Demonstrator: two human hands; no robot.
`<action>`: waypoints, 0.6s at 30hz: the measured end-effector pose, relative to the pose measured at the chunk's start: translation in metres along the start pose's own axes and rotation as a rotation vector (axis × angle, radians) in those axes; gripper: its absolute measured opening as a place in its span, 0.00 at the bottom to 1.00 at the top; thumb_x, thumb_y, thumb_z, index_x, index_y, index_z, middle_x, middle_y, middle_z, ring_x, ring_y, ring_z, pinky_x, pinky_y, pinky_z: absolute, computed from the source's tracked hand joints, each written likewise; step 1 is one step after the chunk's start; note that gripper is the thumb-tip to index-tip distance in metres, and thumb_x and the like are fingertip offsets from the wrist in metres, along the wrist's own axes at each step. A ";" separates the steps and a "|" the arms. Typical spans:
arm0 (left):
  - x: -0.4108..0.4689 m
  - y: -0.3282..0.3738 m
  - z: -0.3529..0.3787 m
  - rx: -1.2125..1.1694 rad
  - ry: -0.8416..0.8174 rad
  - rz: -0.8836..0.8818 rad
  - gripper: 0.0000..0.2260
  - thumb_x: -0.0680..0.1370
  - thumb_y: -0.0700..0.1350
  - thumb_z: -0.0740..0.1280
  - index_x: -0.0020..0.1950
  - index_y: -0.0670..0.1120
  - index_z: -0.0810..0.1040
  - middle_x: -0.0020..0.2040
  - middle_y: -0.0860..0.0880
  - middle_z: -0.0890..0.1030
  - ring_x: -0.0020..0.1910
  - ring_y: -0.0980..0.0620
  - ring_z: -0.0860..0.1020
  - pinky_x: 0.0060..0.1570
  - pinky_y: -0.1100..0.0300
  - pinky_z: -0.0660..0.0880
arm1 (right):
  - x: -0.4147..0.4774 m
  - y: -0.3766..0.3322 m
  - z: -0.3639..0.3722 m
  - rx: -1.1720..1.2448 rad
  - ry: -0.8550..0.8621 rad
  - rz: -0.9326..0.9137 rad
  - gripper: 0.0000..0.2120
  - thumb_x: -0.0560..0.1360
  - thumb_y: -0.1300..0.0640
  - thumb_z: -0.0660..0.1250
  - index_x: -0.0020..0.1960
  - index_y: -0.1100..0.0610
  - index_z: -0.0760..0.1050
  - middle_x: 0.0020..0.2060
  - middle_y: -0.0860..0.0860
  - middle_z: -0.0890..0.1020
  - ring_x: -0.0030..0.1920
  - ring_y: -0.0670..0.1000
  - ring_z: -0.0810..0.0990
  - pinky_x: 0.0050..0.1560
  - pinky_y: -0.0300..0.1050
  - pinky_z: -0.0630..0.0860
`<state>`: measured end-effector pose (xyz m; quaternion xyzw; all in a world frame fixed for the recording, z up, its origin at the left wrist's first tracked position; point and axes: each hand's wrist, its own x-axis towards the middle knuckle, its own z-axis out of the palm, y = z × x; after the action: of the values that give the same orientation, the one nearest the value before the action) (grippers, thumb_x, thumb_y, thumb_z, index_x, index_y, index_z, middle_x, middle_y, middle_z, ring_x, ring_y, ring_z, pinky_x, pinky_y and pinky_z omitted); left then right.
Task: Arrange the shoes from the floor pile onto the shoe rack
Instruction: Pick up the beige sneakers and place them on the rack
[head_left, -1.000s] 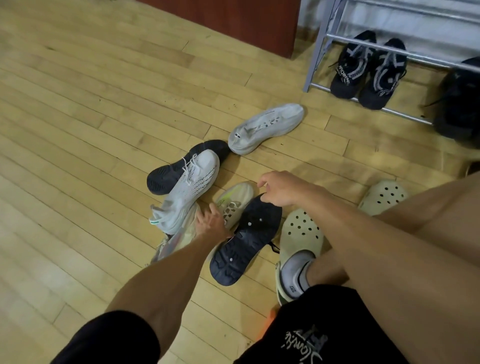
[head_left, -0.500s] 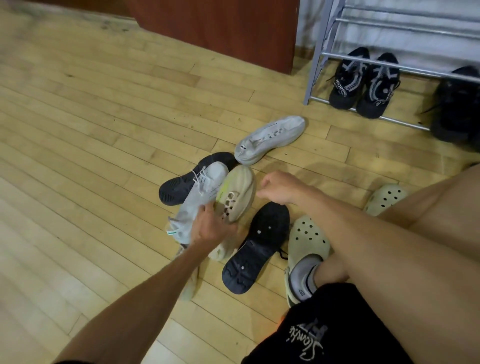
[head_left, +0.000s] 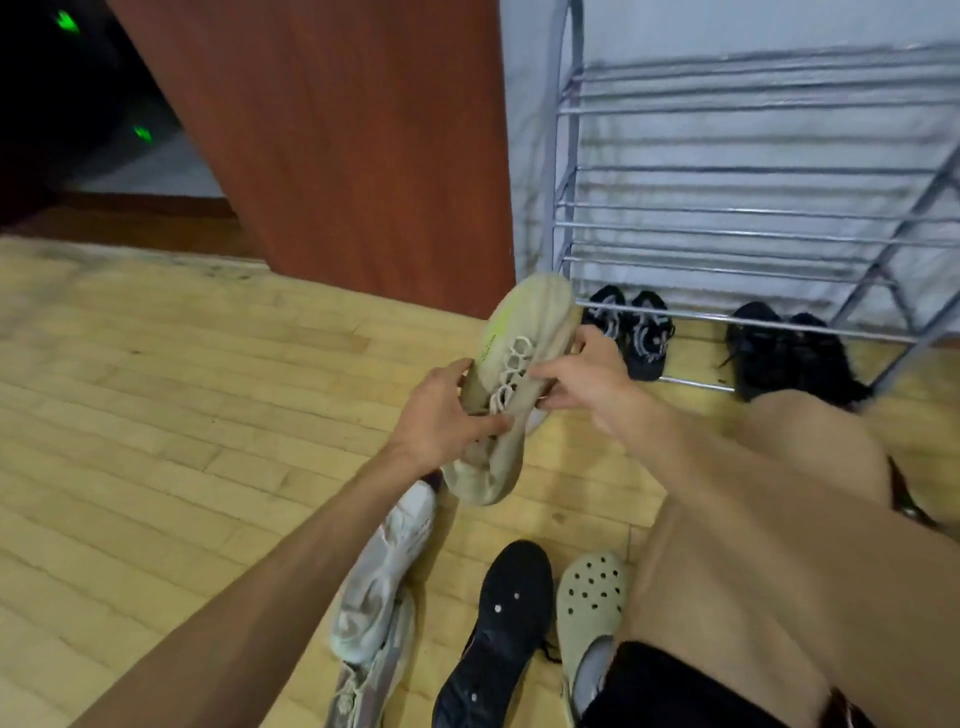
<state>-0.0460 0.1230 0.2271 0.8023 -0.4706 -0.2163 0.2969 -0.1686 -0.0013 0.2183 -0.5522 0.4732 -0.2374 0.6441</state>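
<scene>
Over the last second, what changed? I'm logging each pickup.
The beige knit sneaker with a neon-yellow stripe came up off the floor pile toward the metal shoe rack. The left hand lifted it; the right hand joined the grip. Both black pairs stayed on the bottom shelf.

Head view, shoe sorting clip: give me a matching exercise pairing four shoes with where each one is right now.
Things:
1. beige sneaker
2. black sandals with white straps
3. black shoe lying sole up
4. perforated clog

Places:
A. on the floor between the white sneaker and the clog
B. worn on the person's foot
C. on the bottom rails of the shoe rack, left end
D. held in the air by the left hand and right hand

Pairs: 1-D, 2-C, 3-A, 4-B
</scene>
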 end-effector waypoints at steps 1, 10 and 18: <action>0.003 0.015 -0.006 -0.026 -0.026 0.046 0.30 0.66 0.50 0.78 0.66 0.49 0.72 0.56 0.52 0.78 0.52 0.53 0.78 0.51 0.57 0.76 | -0.002 -0.016 -0.014 0.017 0.005 -0.043 0.22 0.67 0.68 0.75 0.56 0.55 0.73 0.54 0.56 0.82 0.45 0.58 0.85 0.40 0.54 0.84; 0.032 0.131 -0.025 -0.226 -0.276 0.083 0.11 0.73 0.48 0.73 0.52 0.45 0.82 0.44 0.48 0.84 0.42 0.51 0.81 0.44 0.55 0.80 | -0.034 -0.123 -0.135 0.169 0.072 -0.244 0.11 0.71 0.71 0.69 0.52 0.63 0.77 0.43 0.62 0.84 0.38 0.60 0.85 0.38 0.51 0.84; 0.056 0.247 0.019 -0.396 -0.366 0.042 0.09 0.70 0.34 0.74 0.50 0.38 0.81 0.43 0.44 0.85 0.41 0.47 0.84 0.40 0.53 0.83 | -0.036 -0.141 -0.245 0.459 0.194 -0.298 0.10 0.75 0.69 0.66 0.56 0.68 0.76 0.48 0.62 0.82 0.38 0.57 0.85 0.38 0.45 0.84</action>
<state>-0.1868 -0.0254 0.3773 0.6661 -0.4814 -0.4393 0.3626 -0.3676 -0.1299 0.3771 -0.4302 0.3801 -0.4821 0.6618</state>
